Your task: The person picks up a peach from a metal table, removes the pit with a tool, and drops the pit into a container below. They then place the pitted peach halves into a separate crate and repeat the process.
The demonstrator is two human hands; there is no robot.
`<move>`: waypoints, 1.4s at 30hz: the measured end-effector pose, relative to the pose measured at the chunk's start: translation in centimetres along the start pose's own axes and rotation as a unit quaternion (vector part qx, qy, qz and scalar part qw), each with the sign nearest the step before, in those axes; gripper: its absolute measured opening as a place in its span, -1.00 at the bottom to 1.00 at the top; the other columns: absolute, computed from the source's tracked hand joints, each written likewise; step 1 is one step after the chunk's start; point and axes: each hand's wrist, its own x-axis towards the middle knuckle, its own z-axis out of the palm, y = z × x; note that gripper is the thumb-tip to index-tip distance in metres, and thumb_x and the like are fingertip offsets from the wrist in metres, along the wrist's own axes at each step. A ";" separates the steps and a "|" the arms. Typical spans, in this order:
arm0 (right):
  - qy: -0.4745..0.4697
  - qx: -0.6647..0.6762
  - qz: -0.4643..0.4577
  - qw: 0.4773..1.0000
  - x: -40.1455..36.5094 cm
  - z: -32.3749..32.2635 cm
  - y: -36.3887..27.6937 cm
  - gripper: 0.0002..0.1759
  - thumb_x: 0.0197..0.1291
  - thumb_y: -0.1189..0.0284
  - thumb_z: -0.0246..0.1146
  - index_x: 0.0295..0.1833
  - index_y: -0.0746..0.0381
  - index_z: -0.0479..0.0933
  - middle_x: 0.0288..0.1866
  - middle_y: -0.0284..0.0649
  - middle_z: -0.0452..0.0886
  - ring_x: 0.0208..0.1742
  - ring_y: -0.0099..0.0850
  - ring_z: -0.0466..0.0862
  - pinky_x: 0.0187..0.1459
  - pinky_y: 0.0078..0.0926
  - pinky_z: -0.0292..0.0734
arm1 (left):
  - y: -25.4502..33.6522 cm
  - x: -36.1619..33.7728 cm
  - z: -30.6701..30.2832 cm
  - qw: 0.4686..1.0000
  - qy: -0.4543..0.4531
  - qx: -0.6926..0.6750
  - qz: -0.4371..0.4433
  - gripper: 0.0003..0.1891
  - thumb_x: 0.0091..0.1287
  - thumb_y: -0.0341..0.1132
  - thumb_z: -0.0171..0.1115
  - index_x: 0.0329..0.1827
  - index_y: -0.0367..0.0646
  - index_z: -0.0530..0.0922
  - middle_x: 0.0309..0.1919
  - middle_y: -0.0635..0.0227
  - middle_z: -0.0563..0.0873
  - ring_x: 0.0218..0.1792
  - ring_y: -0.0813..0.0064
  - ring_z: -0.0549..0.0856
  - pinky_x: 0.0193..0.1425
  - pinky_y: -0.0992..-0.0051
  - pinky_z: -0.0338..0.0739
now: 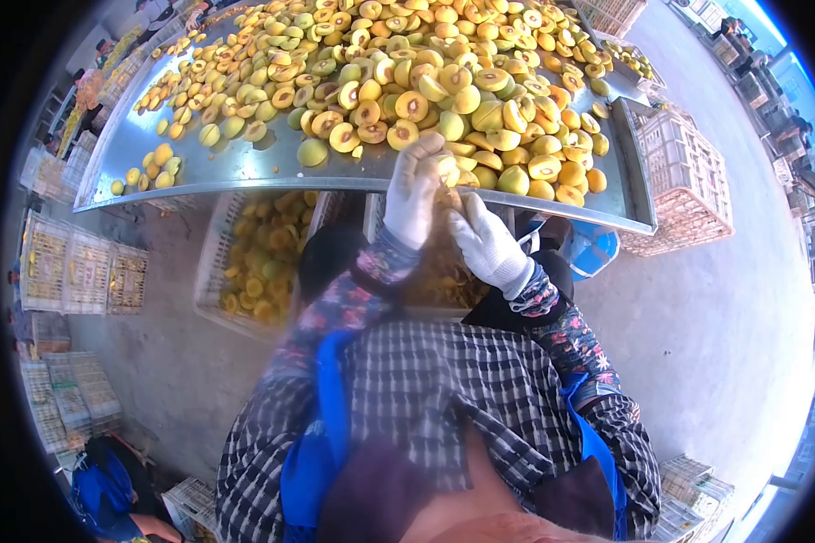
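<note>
My left hand [412,192], in a white glove, is closed round a yellow peach half [447,170] at the near edge of the metal table [272,174]. Just to the right and slightly lower, my right hand [487,242], also gloved in white, has its fingers bent together close to that fruit. What sits between the right fingertips, if anything, is hidden. Beyond both hands lies a big heap of halved yellow peaches [412,107], many with brown pit centres facing up.
Below the table edge on the left stands a white crate [210,271] of peach halves. Between my knees is another container [444,288] with blurred brownish contents. A pale crate stack [688,181] stands right of the table; more crates [63,262] line the left.
</note>
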 end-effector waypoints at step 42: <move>-0.225 -0.082 0.021 0.971 -7.5 0.1 5.2 -0.63 0.34 0.32 0.12 0.15 0.31 0.40 -0.01 0.10 0.57 0.02 -0.03 0.62 -0.04 -0.25 0.55 | -2.1 14.5 -5.0 0.551 -0.224 0.791 -0.143 -0.32 0.04 0.20 0.35 0.11 -0.09 0.56 0.00 0.12 0.67 0.10 0.13 0.61 0.19 0.22 0.50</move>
